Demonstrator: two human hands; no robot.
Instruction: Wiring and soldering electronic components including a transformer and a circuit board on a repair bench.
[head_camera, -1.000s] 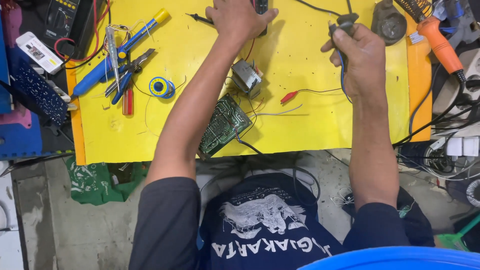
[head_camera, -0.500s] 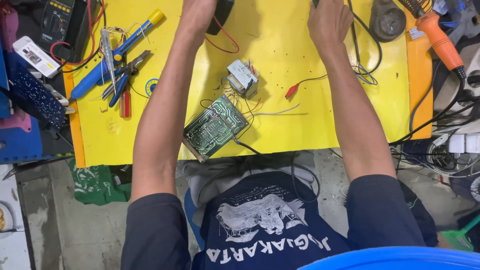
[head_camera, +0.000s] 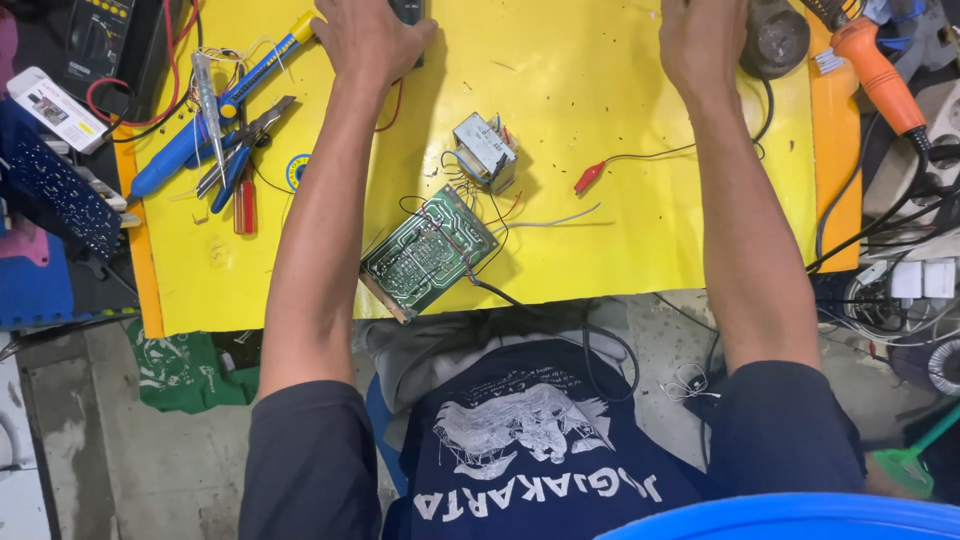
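My left hand (head_camera: 368, 40) reaches to the far edge of the yellow mat (head_camera: 640, 245), its thumb over a black device (head_camera: 407, 10) trailing a red wire. My right hand (head_camera: 700, 35) is stretched to the far edge too, beside a round grey object (head_camera: 776, 36); its fingers are cut off by the frame. Between my forearms lie a green circuit board (head_camera: 430, 255), copper side up, and a small transformer (head_camera: 485, 150) wired to it. A red alligator clip (head_camera: 588, 178) lies right of the transformer.
Left of my arm lie a blue-and-yellow screwdriver (head_camera: 230, 95), pliers (head_camera: 238, 150), a red screwdriver (head_camera: 245, 205), a solder spool (head_camera: 297, 170), a multimeter (head_camera: 100, 35) and a dark perforated board (head_camera: 50, 195). An orange-handled tool (head_camera: 875, 70) and cables crowd the right. A blue tub rim (head_camera: 800, 515) is at the bottom.
Both hands have stretched further away to the mat's far edge. The right hand has let go of the dark cable it held a second ago. The view has moved closer over the mat.
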